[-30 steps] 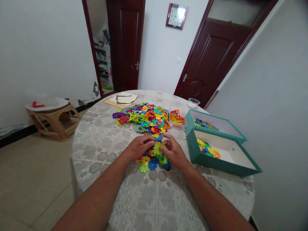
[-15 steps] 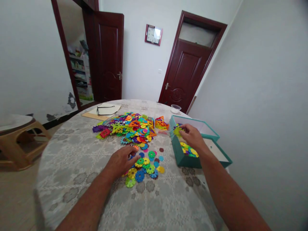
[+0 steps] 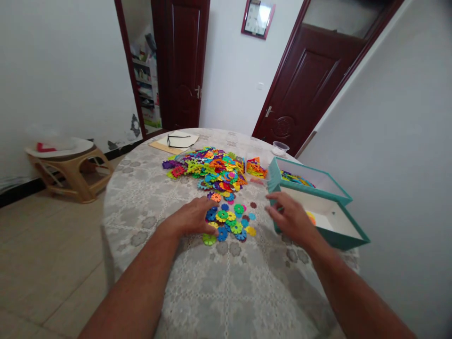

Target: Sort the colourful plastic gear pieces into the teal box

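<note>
Left grip (image 3: pixel 194 217): held wide, thumb and fingers parted over the left edge of the loose discs; whether the fingertips touch any disc I cannot tell.
Right grip (image 3: pixel 291 217): fingers curved and apart, with no piece to be seen between them, in front of the open teal box; motion blur makes this reading a little uncertain.
Loose discs (image 3: pixel 231 215): notched rounds in green, yellow and blue, lying flat and overlapping on the worktop (image 3: pixel 141 202) between the two hands.
Lime disc (image 3: pixel 209 239): at the near edge of that group, just below the left thumb.
Brown disc (image 3: pixel 253 205): apart from the others, on the right.
Big heap (image 3: pixel 215 167): mixed bright pieces, beyond the loose discs.
Clear container (image 3: pixel 256 168): orange and other pieces, just right of the heap.
Teal box (image 3: pixel 339 242): right side of the worktop, partly behind the right hand; a yellow-orange piece (image 3: pixel 311 218) shows inside.
Rear tray (image 3: pixel 307 174): directly behind the box, more pieces within.
Far edge: glasses (image 3: pixel 181 141) on paper to the left, a clear bowl (image 3: pixel 280 148) to the right.
</note>
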`<state>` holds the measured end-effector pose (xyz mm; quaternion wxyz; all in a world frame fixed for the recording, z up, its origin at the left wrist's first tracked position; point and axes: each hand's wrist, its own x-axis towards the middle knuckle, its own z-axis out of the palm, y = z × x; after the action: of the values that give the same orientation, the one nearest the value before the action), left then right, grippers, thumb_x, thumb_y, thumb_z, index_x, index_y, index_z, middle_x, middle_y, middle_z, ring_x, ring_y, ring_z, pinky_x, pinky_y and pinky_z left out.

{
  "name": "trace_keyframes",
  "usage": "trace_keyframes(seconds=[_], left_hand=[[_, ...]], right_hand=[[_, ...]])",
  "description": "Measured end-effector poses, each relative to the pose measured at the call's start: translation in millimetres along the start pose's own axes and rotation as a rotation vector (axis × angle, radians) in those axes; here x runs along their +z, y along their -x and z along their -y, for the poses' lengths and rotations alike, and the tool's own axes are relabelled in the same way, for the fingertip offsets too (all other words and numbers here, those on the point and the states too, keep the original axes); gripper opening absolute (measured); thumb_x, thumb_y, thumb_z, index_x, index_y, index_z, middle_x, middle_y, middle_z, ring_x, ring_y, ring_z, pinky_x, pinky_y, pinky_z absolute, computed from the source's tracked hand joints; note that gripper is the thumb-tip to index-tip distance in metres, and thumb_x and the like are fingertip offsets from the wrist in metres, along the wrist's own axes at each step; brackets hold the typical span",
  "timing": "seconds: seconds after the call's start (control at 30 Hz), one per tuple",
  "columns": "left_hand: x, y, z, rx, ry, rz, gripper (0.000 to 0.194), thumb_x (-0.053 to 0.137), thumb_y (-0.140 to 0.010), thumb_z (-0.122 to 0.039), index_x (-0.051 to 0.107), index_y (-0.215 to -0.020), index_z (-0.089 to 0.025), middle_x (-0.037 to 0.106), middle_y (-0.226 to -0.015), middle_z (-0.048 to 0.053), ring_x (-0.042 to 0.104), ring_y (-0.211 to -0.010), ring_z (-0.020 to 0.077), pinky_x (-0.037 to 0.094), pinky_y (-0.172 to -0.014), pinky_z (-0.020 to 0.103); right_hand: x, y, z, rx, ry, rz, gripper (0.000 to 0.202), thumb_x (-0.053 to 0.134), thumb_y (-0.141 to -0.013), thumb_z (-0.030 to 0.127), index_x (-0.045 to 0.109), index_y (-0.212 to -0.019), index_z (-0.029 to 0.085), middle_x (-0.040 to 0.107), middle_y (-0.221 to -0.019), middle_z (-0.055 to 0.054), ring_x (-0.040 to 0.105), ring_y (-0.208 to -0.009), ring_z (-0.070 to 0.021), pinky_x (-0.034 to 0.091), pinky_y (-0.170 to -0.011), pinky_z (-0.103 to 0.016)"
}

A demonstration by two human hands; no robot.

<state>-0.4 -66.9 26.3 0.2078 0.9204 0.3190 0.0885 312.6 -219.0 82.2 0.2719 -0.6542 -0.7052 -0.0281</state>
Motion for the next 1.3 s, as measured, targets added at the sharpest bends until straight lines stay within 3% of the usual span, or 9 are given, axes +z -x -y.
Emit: trace_keyframes(seconds=[0.07,0.13,0.3,0.57,0.7,0.83,1.03,1.17,1.3], left_hand=[[-0.8,2.5,-1.5,0.010,-0.024,0.019,0.094,0.090,-0.065,-0.057,0.056,-0.148,-0.030,0.059,-0.144,0.014,0.057,-0.130,0.0363,0.047,-0.110,0.048],[0.5,4.4,-3.9,0.012,-0.053,0.011,0.102,0.092,-0.062,-0.057,0.052,-0.153,-0.032,0.053,-0.152,0.014,0.051,-0.138,0.0388,0.043,-0.114,0.052],[12.5,5.4,-16.8,0.070,-0.089,0.039,0.112,0.089,-0.059,-0.069,0.046,-0.157,-0.035,0.033,-0.169,0.015,0.028,-0.156,0.0434,0.028,-0.124,0.062],[32.6,-6.6,-34.7,0.003,-0.147,0.049,0.115,0.088,-0.062,-0.070,0.042,-0.160,-0.033,0.030,-0.171,0.018,0.021,-0.158,0.0488,0.019,-0.122,0.074],[47.6,-11.0,-34.1,-0.037,-0.184,-0.055,0.093,0.080,-0.078,-0.067,0.046,-0.157,-0.033,0.036,-0.169,0.015,0.026,-0.156,0.0466,0.021,-0.122,0.073],[60.0,-9.1,-32.0,-0.022,-0.184,-0.216,0.069,0.068,-0.092,-0.057,0.050,-0.153,-0.031,0.041,-0.165,0.013,0.034,-0.153,0.0392,0.025,-0.125,0.066],[65.9,-22.1,-37.2,-0.039,-0.169,-0.412,0.052,0.063,-0.098,-0.050,0.058,-0.141,-0.022,0.053,-0.150,0.017,0.043,-0.144,0.0353,0.032,-0.123,0.059],[69.2,-41.6,-41.6,-0.042,-0.133,-0.506,0.035,0.056,-0.101,-0.034,0.062,-0.133,-0.020,0.061,-0.137,0.016,0.048,-0.138,0.0333,0.034,-0.121,0.059],[66.5,-55.9,-43.2,0.018,0.039,-0.549,0.033,0.039,-0.105,-0.024,0.063,-0.128,-0.020,0.065,-0.130,0.013,0.054,-0.131,0.0265,0.039,-0.120,0.052]], right_hand=[[32.9,26.7,25.9,-0.072,0.005,0.126,0.049,0.061,-0.099,0.041,0.056,-0.144,0.023,0.061,-0.141,-0.015,0.065,-0.119,-0.0288,0.055,-0.103,-0.046],[62.4,46.4,35.5,-0.109,0.081,0.135,0.063,0.064,-0.097,0.045,0.047,-0.153,0.022,0.047,-0.157,-0.019,0.047,-0.145,-0.0358,0.044,-0.117,-0.055],[99.9,58.5,19.5,-0.070,0.164,0.122,0.084,0.061,-0.097,0.053,0.026,-0.165,0.016,0.021,-0.172,-0.022,0.022,-0.159,-0.0385,0.032,-0.125,-0.060],[113.0,29.2,19.0,0.012,0.211,0.219,0.070,0.047,-0.104,0.056,0.036,-0.163,0.020,0.030,-0.171,-0.018,0.021,-0.160,-0.0358,0.024,-0.126,-0.059],[121.8,3.0,21.9,0.104,0.243,0.232,0.070,0.048,-0.103,0.060,0.043,-0.160,0.021,0.029,-0.171,-0.018,0.022,-0.159,-0.0393,0.018,-0.126,-0.062],[134.5,-8.0,15.6,0.229,0.225,0.111,0.067,0.053,-0.101,0.058,0.049,-0.154,0.017,0.038,-0.165,-0.023,0.029,-0.155,-0.0429,0.023,-0.123,-0.064],[145.8,-7.6,8.2,0.059,-0.056,0.001,0.049,0.046,-0.104,0.032,0.054,-0.149,0.014,0.052,-0.154,-0.022,0.043,-0.149,-0.0342,0.034,-0.123,-0.059],[137.4,-15.1,13.0,-0.115,-0.363,0.042,0.053,0.040,-0.102,0.020,0.049,-0.154,0.019,0.051,-0.158,-0.014,0.045,-0.149,-0.0228,0.036,-0.125,-0.049],[122.2,-19.7,17.6,-0.103,-0.529,0.011,0.052,0.041,-0.100,0.018,0.054,-0.150,0.023,0.056,-0.154,-0.009,0.050,-0.145,-0.0201,0.037,-0.125,-0.045]])
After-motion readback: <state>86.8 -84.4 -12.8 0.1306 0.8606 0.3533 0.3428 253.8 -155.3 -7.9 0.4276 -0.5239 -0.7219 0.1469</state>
